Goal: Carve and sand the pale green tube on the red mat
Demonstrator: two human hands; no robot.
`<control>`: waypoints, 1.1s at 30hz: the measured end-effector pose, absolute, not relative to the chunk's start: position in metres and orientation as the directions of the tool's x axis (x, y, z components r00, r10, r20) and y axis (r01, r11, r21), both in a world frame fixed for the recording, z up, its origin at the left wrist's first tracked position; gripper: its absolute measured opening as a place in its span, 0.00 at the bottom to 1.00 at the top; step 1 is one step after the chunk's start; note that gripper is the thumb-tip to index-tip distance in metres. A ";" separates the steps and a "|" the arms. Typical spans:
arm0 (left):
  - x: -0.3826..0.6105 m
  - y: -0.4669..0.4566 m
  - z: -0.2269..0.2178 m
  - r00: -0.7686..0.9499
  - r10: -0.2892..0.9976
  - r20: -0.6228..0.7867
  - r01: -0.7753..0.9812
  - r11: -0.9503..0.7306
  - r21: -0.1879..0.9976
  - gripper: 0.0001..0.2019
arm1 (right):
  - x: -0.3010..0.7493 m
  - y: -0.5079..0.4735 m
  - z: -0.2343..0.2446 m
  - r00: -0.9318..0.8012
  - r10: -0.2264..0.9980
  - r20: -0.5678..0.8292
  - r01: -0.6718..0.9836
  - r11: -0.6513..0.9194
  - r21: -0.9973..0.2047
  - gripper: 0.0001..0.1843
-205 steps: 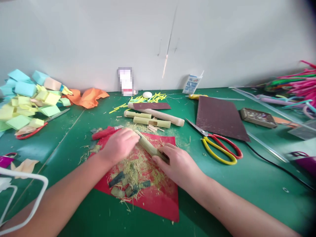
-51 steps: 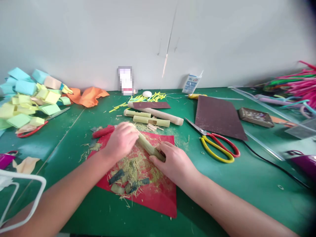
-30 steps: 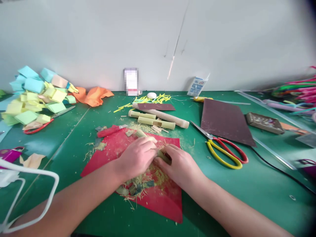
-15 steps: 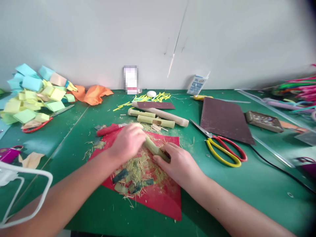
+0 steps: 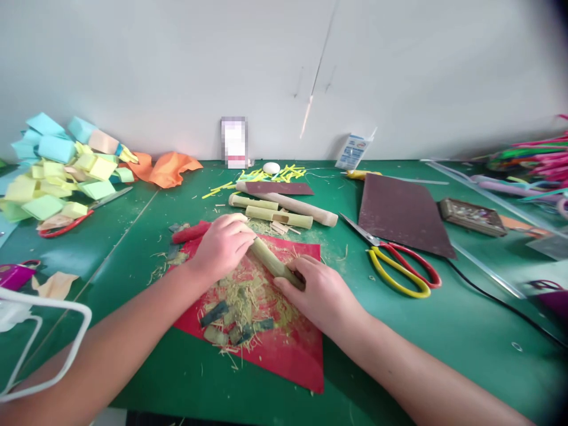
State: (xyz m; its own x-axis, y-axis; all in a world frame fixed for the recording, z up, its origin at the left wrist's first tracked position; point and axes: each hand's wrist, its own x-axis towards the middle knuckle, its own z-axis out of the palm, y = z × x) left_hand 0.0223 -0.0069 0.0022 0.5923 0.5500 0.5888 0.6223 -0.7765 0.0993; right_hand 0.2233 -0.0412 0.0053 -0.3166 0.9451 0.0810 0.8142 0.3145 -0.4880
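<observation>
A pale green bamboo tube (image 5: 271, 260) slants over the red sheet (image 5: 297, 361). My right hand (image 5: 323, 291) grips its near end, thumb on the near side. My left hand (image 5: 223, 244) is closed round its far end; the fingers hide that end, and a small dark edge shows by the fingertips. Shavings (image 5: 242, 299) and dark bark-like pieces (image 5: 214, 313) litter the sheet below. Beside my left wrist lies a red-handled tool (image 5: 190, 232), its other end behind the hand. Beyond are two cut bamboo pieces (image 5: 278, 217) and a longer pale stick (image 5: 306, 207).
Scissors (image 5: 394, 260) with red and yellow handles lie to the right, by a dark brown sheet (image 5: 402, 216) and a small box (image 5: 473, 217). Folded paper pieces (image 5: 57, 171) and orange paper (image 5: 171, 170) are at left. A white frame (image 5: 84, 337) juts in at lower left.
My left hand has slid back a little toward the left along the bamboo tube, baring more of its far part. My right hand keeps its hold in nearly the same place.
</observation>
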 end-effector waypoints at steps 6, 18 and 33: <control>0.019 -0.004 -0.001 0.639 0.528 0.559 0.563 -0.817 0.127 0.07 | 0.223 -0.041 0.005 -0.313 0.947 0.072 0.823 0.308 -0.477 0.11; 0.022 -0.004 -0.001 0.584 0.560 0.588 0.613 -0.779 0.134 0.08 | 0.223 -0.041 0.006 -0.320 0.944 0.079 0.827 0.319 -0.463 0.11; 0.006 0.014 -0.004 0.543 0.601 0.586 0.612 -0.761 0.213 0.07 | 0.234 -0.046 0.017 -0.285 0.958 0.038 0.876 0.276 -0.396 0.13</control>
State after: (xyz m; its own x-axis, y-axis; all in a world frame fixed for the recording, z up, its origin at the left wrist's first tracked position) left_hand 0.0058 0.0142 -0.0038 0.5434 0.6010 0.5860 0.6124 -0.7613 0.2130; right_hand 0.2341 -0.0463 0.0170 -0.2847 0.9579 0.0382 0.8758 0.2761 -0.3960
